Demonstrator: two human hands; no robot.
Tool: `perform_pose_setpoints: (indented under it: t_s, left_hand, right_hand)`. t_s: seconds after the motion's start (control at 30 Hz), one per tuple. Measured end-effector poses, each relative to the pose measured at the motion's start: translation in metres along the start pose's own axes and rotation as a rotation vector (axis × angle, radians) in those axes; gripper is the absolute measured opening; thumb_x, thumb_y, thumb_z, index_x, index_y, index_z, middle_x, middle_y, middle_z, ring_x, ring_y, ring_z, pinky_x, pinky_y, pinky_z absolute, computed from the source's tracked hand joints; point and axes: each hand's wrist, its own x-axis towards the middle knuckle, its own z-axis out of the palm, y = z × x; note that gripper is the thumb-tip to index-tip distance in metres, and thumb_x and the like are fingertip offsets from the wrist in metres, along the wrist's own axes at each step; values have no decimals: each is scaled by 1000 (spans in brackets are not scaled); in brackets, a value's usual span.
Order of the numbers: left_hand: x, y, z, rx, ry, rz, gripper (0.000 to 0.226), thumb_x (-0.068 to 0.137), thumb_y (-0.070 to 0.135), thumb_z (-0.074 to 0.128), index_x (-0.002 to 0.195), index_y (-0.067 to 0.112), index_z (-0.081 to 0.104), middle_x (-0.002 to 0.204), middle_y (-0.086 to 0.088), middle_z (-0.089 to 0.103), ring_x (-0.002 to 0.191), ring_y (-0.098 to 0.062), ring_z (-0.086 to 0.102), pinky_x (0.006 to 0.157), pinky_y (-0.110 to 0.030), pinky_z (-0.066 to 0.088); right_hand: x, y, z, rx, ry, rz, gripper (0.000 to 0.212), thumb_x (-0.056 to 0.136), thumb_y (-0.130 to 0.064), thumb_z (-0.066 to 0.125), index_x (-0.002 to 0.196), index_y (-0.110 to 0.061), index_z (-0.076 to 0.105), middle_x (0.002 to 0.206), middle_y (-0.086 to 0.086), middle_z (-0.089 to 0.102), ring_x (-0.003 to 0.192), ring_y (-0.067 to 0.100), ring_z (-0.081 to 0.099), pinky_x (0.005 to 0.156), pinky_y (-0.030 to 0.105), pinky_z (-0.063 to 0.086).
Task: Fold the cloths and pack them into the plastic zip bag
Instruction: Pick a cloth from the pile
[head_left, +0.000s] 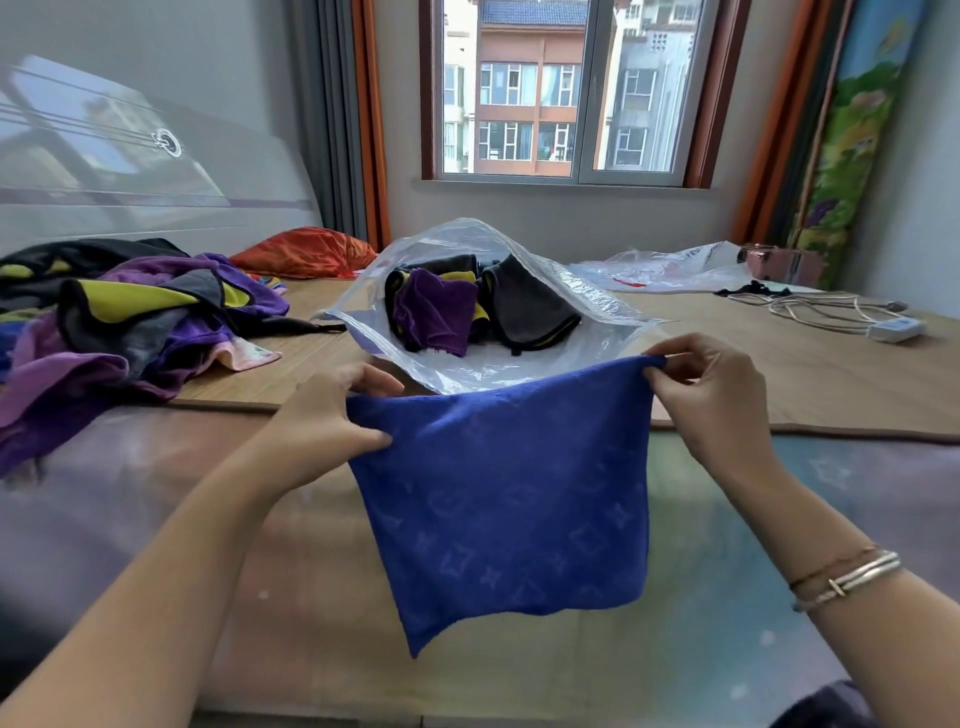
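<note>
Blue terry, stamped with a faint star-and-diamond pattern, makes up the cloth held up nearest the camera; it hangs free above the near part of the bed, its lower corner pointing down. The left hand pinches the cloth's upper left corner, thumb on top and fingers curled under a bunched fold. The right hand pinches the upper right corner between thumb and fingertips, so the top edge sags between the two hands. Thin bracelets circle the right wrist.

Just behind the cloth's top edge lies the clear plastic zip bag, its mouth gaping toward the person on a woven mat. Inside it sit a purple cloth and a dark grey cloth, with a bit of yellow trim showing between them.

To the left on the mat is a loose pile of unfolded cloths in purple, grey, black and yellow. Beyond it lies an orange pillow. On the far right are a crumpled thin plastic bag and a white cable with a power strip. A window fills the back wall.
</note>
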Motion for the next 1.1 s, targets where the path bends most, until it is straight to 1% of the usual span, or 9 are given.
perform_pose_setpoints:
  t_s: [0.13,0.23,0.37,0.47,0.6,0.87,0.97,1.03,1.1]
  left_hand:
    - [-2,-3,3,-38,10,-40,30,80,-10,65,92,16,72,80,1,68,71,-8,59,64,-6,45]
    - [-4,-1,20,24,-68,-45,21,82,15,73,98,27,69,99,12,67,91,-6,60,78,-17,47]
    - [-6,18,55,-106,-179,-91,44,75,48,75,113,31,59,109,15,64,97,-3,63,79,-19,50]
    - [-5,38,71,-229,-210,-89,50,71,55,74,113,31,58,104,14,69,93,1,65,77,-19,48]
    - [-5,55,82,-428,-241,-118,37,79,43,74,108,23,63,101,6,73,94,-8,69,86,-32,56]
    - [-6,55,83,-504,-183,-89,19,95,8,56,108,15,68,105,-7,73,100,-20,69,90,-36,56]
    - [-6,52,81,-480,-120,-92,21,97,8,51,103,14,71,103,-11,72,100,-25,68,91,-41,54]
    - [-4,48,75,-507,-86,-82,21,97,6,50,102,9,70,104,-15,71,99,-28,68,93,-46,51]
    - [-3,47,68,-595,-72,-78,19,97,3,50,104,4,68,105,-18,69,95,-25,65,94,-45,49]
  right_hand:
    - [-2,1,4,41,-54,-1,16,83,-5,66,85,-21,63,75,-13,65,69,-3,62,55,5,41]
    - [-5,0,13,76,-117,6,17,82,-6,65,85,-23,62,79,-8,67,74,7,65,64,21,47]
    - [-7,-10,26,133,-228,-31,26,82,-4,64,81,-29,60,81,-7,66,76,10,62,71,36,55]
    - [-9,-19,31,205,-318,-78,28,82,-2,64,80,-30,63,74,-14,65,72,5,60,72,33,55]
    - [-15,-32,37,244,-432,-128,30,80,2,64,81,-28,67,71,-20,65,71,1,60,77,34,52]
    - [-19,-35,41,558,-530,47,18,84,4,67,96,-9,64,81,10,68,77,20,61,76,39,54]
    - [-24,-33,48,474,-549,80,28,83,2,68,99,-15,53,93,7,61,78,18,58,74,33,53]
    - [-30,-28,50,334,-676,133,34,82,-1,69,100,-18,45,97,5,55,77,13,55,69,23,50]
    - [-37,-19,52,213,-867,171,39,81,-1,68,105,-18,41,98,3,51,75,12,53,68,26,50]
